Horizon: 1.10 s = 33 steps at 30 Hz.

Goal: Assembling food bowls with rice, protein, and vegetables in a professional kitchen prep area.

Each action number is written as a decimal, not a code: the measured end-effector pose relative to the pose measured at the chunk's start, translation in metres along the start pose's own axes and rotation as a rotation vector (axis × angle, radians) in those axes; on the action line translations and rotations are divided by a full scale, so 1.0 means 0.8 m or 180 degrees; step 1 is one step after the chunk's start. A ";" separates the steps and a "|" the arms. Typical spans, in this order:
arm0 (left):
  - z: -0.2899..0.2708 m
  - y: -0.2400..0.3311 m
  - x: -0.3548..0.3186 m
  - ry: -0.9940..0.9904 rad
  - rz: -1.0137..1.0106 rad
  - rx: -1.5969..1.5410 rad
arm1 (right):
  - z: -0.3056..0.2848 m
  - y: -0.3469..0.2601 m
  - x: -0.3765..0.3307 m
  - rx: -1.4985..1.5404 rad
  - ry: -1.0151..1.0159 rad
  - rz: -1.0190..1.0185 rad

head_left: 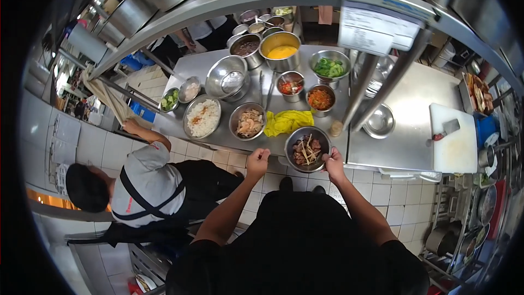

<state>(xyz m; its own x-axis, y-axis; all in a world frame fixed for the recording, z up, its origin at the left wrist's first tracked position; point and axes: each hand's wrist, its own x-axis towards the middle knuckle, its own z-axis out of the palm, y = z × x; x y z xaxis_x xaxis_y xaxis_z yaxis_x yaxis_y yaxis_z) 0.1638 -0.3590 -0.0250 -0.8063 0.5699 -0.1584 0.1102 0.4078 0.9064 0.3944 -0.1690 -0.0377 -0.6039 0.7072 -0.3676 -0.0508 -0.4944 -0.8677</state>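
My right hand [334,165] grips the right rim of a steel bowl [323,140], thumb at the edge. The bowl is held at the counter's front edge, tilted a little toward me. In it lie browned meat pieces [299,155] topped with thin pale strips. To the bowl's left, apart from it, my left hand [257,164] is closed with thumb and fingertips together; anything between them is too small to tell. Just beyond the hands are a crumpled yellow cloth [288,123] and a bowl of cooked pale meat pieces [250,124].
A bowl of white rice [202,117], a pot of yellow liquid [281,52] and several vegetable bowls stand on the steel counter [404,131]. Metal posts [364,84] rise from it. A cleaver [448,127] rests on a white board [454,150]. Another person [144,177] stands close at left.
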 end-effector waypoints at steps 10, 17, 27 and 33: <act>-0.210 -0.085 0.103 0.2958 0.0492 -0.0229 | 0.044 -0.009 0.008 0.0297 0.0285 0.0136; -0.441 -0.154 0.313 0.3077 -0.0567 -0.0129 | 0.127 -0.068 -0.025 0.0385 0.0213 -0.0026; -0.541 -0.188 0.486 0.2019 -0.1695 -0.2901 | 0.368 -0.064 -0.006 0.0152 0.0091 0.0328; -0.559 -0.223 0.484 0.2470 -0.1043 -0.3037 | 0.414 -0.042 -0.009 0.0104 0.0019 0.0490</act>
<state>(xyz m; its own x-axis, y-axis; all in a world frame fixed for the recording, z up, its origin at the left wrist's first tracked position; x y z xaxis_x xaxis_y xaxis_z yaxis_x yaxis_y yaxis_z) -0.4279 -0.5302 -0.0728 -0.8790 -0.1570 -0.4503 -0.3578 -0.4071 0.8404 0.1374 -0.3248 0.1046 -0.6018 0.6248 -0.4975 0.0161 -0.6133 -0.7897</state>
